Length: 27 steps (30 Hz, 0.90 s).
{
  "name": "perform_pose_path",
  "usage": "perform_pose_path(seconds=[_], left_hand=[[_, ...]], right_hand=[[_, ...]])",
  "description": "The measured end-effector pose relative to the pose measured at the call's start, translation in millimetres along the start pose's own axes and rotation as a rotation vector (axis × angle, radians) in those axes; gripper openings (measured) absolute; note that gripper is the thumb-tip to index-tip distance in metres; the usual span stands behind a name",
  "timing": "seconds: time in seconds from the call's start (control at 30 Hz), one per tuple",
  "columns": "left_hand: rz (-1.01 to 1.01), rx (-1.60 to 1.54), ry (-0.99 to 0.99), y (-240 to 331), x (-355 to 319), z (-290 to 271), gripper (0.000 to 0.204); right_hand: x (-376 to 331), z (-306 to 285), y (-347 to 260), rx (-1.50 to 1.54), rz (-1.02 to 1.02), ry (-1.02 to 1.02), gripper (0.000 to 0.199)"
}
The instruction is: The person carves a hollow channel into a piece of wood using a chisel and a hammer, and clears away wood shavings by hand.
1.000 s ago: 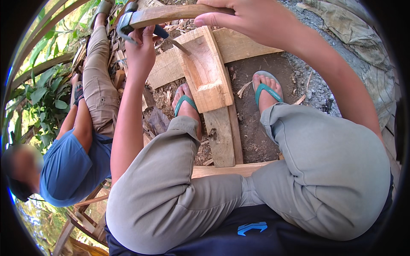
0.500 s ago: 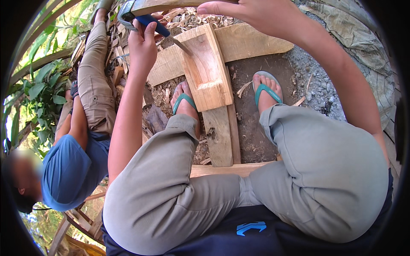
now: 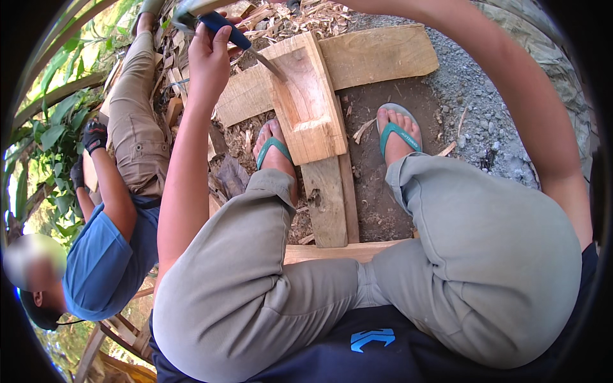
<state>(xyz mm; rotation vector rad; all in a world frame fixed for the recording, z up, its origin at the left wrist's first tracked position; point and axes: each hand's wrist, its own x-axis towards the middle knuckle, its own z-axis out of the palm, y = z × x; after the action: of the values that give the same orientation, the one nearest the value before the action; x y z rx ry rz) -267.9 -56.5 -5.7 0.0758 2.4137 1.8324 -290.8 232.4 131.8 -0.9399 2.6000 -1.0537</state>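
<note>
My left hand (image 3: 211, 59) is closed around the blue handle of a chisel (image 3: 225, 32). Its steel blade slants down to the right, with the tip resting in the hollow of a carved wooden block (image 3: 315, 145). At the handle's upper end is the blurred grey metal head of a wooden-handled striking tool (image 3: 185, 18); whether they touch I cannot tell. My right forearm (image 3: 511, 70) arches in from the right to the top edge, where the hand is cut off. The block lies between my sandalled feet, over a crosswise plank (image 3: 377, 56) and a lengthwise board (image 3: 324, 204).
To the left, a person in a blue shirt (image 3: 102, 262) and dark gloves sits with legs stretched out beside green plants (image 3: 57, 137). Wood chips (image 3: 294, 29) cover the ground beyond the block. Grey gravel (image 3: 488, 121) lies at the right, next to a pale sheet (image 3: 543, 45).
The striking tool's head has shifted slightly up and left, and my right hand has risen out of view. My left hand keeps the chisel nearly in place. The other person's gloved hands have moved.
</note>
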Motion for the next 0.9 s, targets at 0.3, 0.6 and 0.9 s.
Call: perform_pose_path(seconds=[0.3, 0.6, 0.9], left_hand=[[-0.027, -0.053, 0.012, -11.0, 8.2, -5.0, 0.027], [-0.081, 0.017, -0.028, -11.7, 17.9, -6.4, 0.033], [-0.070, 0.000, -0.046, -23.4, 24.2, -3.7, 0.023]], right_hand=[[16.2, 4.7, 14.1, -0.021, 0.076, -0.057, 0.040], [20.2, 4.6, 24.2, 0.008, 0.092, -0.123, 0.040], [23.2, 11.5, 37.7, -0.008, 0.078, -0.101, 0.036]])
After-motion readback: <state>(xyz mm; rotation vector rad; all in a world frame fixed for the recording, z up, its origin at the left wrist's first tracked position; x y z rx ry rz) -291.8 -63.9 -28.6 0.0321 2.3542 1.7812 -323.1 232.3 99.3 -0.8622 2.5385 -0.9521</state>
